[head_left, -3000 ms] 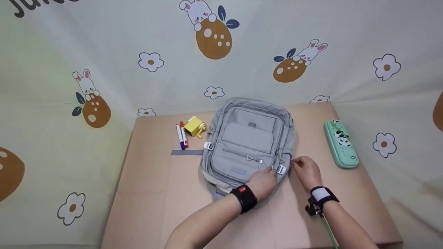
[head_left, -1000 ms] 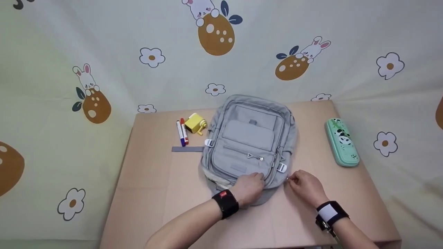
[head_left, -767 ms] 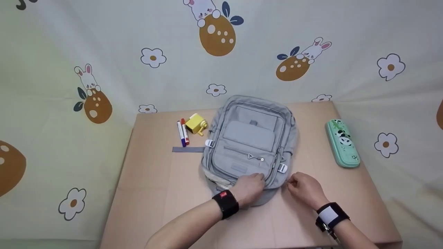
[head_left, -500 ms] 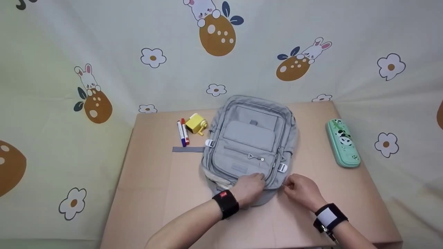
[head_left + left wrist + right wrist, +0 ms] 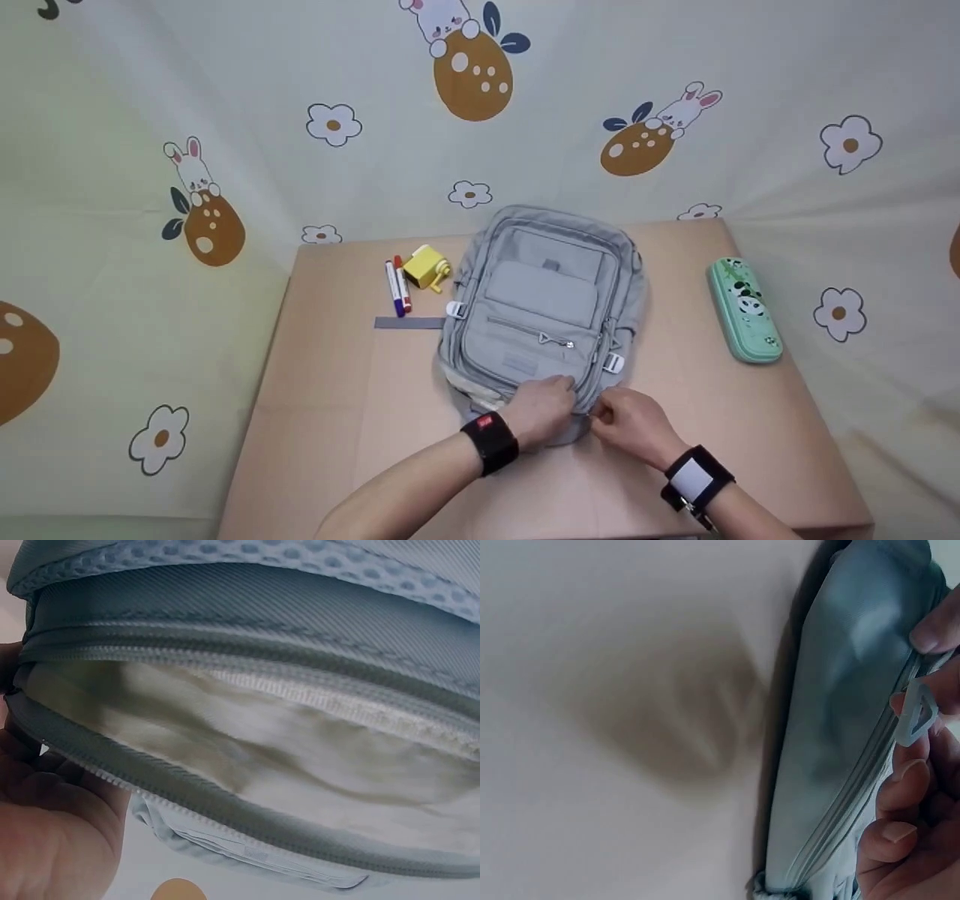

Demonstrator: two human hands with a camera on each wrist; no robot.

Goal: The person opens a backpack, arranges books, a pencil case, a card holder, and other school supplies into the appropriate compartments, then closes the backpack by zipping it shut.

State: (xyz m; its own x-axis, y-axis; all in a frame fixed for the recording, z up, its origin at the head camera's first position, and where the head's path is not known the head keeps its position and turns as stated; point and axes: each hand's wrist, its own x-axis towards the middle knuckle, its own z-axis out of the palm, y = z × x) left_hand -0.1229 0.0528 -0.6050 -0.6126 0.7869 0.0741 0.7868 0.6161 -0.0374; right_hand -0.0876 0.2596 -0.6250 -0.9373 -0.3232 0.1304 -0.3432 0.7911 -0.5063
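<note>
A grey backpack [image 5: 544, 296] lies front side up on the table, its bottom end toward me. My left hand [image 5: 538, 412] grips its near end, fingers curled over the front edge. The left wrist view shows an open zipper [image 5: 255, 829] with pale lining [image 5: 300, 757] inside, and my left hand [image 5: 56, 840] holding the corner of that opening. At the near right corner, my right hand [image 5: 634, 426] has its fingers curled at the zipper line. In the right wrist view it pinches a zipper pull [image 5: 913, 720] with a grey triangular loop, against the backpack's side [image 5: 847, 705].
Left of the backpack lie two markers [image 5: 398, 287], a yellow pencil sharpener [image 5: 425, 268] with a crank, and a grey strap [image 5: 409, 323]. A mint panda pencil case [image 5: 746, 311] lies at the table's right side. Printed cloth [image 5: 375, 60] hangs behind the table [image 5: 322, 420].
My right hand has moved down along the backpack's right side, round its near corner, toward my left hand. My left hand has shifted left and down along the near end.
</note>
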